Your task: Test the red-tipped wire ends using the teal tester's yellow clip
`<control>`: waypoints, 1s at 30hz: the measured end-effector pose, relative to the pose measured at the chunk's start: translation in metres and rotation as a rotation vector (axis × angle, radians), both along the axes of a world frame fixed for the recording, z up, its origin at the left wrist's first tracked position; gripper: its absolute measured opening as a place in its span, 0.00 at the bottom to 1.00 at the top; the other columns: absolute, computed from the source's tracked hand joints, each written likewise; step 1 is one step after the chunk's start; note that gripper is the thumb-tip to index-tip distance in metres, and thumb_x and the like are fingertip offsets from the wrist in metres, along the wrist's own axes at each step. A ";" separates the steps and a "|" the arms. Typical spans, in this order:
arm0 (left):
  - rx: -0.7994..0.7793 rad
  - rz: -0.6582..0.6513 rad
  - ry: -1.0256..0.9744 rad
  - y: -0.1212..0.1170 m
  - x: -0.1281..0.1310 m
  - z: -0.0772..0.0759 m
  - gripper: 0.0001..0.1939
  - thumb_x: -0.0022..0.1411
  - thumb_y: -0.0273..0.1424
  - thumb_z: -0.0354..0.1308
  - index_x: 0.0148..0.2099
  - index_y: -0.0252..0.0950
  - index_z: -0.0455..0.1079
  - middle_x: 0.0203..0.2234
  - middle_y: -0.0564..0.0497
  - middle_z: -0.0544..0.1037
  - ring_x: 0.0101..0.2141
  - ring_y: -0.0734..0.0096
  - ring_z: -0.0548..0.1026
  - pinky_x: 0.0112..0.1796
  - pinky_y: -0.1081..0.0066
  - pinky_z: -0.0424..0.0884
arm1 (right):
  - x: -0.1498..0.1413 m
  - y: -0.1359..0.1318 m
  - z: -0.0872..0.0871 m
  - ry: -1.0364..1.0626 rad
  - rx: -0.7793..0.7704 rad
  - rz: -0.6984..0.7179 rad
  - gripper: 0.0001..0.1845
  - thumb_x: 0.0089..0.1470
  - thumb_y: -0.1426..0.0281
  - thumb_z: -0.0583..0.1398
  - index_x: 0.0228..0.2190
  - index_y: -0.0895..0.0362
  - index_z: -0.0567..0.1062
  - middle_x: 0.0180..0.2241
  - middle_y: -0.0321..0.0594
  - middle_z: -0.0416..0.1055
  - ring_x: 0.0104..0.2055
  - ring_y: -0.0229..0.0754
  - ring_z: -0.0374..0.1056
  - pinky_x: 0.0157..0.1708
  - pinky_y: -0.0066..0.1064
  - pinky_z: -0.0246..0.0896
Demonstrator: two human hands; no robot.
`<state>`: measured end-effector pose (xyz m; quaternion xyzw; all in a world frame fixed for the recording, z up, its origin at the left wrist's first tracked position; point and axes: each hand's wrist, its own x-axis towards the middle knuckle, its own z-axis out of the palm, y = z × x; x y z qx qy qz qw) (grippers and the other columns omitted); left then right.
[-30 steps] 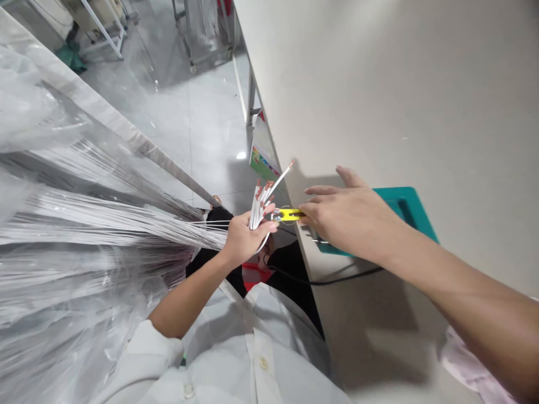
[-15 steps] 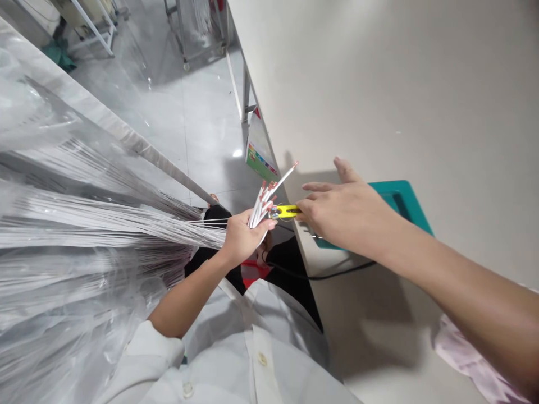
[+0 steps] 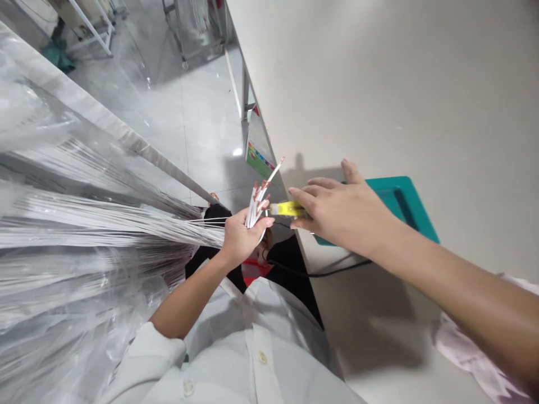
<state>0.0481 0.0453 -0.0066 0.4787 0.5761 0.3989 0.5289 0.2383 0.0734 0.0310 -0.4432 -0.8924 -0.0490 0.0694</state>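
Note:
My left hand (image 3: 241, 238) is closed around a bundle of white wires (image 3: 256, 209). Their reddish, copper-coloured tips fan out above the fist, and one wire sticks up higher than the others. In my right hand (image 3: 337, 210) is a small yellow hand tool (image 3: 287, 209), pinched between thumb and fingers, its pale end close beside the bundle. Motion blur hides the tool's exact kind, and I cannot tell whether it touches a wire. Behind the right hand a teal tray-like item (image 3: 404, 196) lies on the table, partly covered by the hand and forearm.
Long white wires (image 3: 126, 221) stretch off to the left among clear plastic sheeting (image 3: 37, 129). A pale table (image 3: 379, 84) fills the right side. A black cable (image 3: 328, 274) crosses its edge. A printed box (image 3: 259, 148) stands below, and wheeled racks (image 3: 193, 33) are at the back.
The wire bundle has shifted slightly left in my left hand's grip. The yellow tool has turned and blurred, and my right hand has moved a little to the right.

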 end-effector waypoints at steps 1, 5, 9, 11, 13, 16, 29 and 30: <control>-0.004 0.005 -0.006 0.000 -0.001 0.000 0.18 0.50 0.30 0.63 0.46 0.37 0.75 0.31 0.50 0.81 0.36 0.67 0.77 0.43 0.69 0.70 | 0.001 0.001 0.000 -0.001 0.004 -0.006 0.15 0.51 0.59 0.58 0.38 0.55 0.73 0.27 0.44 0.75 0.36 0.52 0.68 0.51 0.61 0.43; -0.018 0.035 -0.042 -0.003 -0.006 0.003 0.18 0.49 0.30 0.63 0.45 0.36 0.75 0.31 0.50 0.80 0.33 0.70 0.76 0.41 0.70 0.69 | 0.001 -0.002 0.009 0.057 0.032 0.014 0.18 0.52 0.55 0.57 0.38 0.53 0.73 0.30 0.44 0.76 0.37 0.53 0.69 0.51 0.60 0.47; -0.080 0.060 -0.132 -0.008 -0.014 0.016 0.22 0.50 0.31 0.62 0.49 0.36 0.72 0.26 0.52 0.79 0.20 0.79 0.69 0.27 0.75 0.68 | -0.014 -0.023 0.022 0.390 0.075 -0.022 0.14 0.56 0.63 0.56 0.41 0.55 0.74 0.39 0.46 0.76 0.40 0.48 0.71 0.42 0.42 0.65; -0.133 0.067 -0.193 -0.012 -0.016 0.025 0.22 0.50 0.31 0.61 0.50 0.35 0.70 0.24 0.53 0.78 0.14 0.84 0.60 0.18 0.77 0.60 | -0.027 -0.037 0.022 0.573 0.021 -0.085 0.11 0.57 0.69 0.55 0.40 0.55 0.75 0.39 0.45 0.76 0.38 0.44 0.72 0.37 0.35 0.68; -0.150 0.076 -0.226 -0.017 -0.018 0.032 0.19 0.49 0.31 0.62 0.45 0.33 0.71 0.21 0.54 0.76 0.12 0.86 0.57 0.15 0.78 0.54 | -0.040 -0.048 0.015 0.741 -0.110 -0.106 0.10 0.56 0.69 0.56 0.38 0.56 0.75 0.38 0.45 0.76 0.40 0.44 0.72 0.38 0.35 0.69; -0.141 0.054 -0.228 -0.024 -0.020 0.039 0.10 0.48 0.31 0.62 0.34 0.32 0.71 0.14 0.59 0.68 0.12 0.85 0.59 0.15 0.79 0.53 | -0.055 -0.054 0.000 0.959 -0.360 -0.153 0.10 0.53 0.66 0.59 0.38 0.55 0.76 0.34 0.43 0.76 0.36 0.43 0.73 0.35 0.36 0.70; -0.130 -0.021 -0.151 -0.030 -0.022 0.031 0.07 0.50 0.31 0.61 0.30 0.32 0.73 0.14 0.58 0.68 0.15 0.83 0.60 0.19 0.77 0.56 | -0.048 -0.055 -0.008 0.518 0.320 0.086 0.11 0.51 0.77 0.59 0.39 0.56 0.73 0.35 0.43 0.75 0.34 0.40 0.72 0.30 0.28 0.68; -0.119 -0.038 -0.141 -0.029 -0.022 0.032 0.06 0.50 0.30 0.60 0.30 0.32 0.73 0.15 0.56 0.70 0.15 0.83 0.61 0.20 0.77 0.58 | -0.045 -0.053 -0.007 0.442 0.362 0.133 0.11 0.51 0.77 0.59 0.38 0.56 0.73 0.35 0.42 0.75 0.35 0.40 0.72 0.31 0.28 0.67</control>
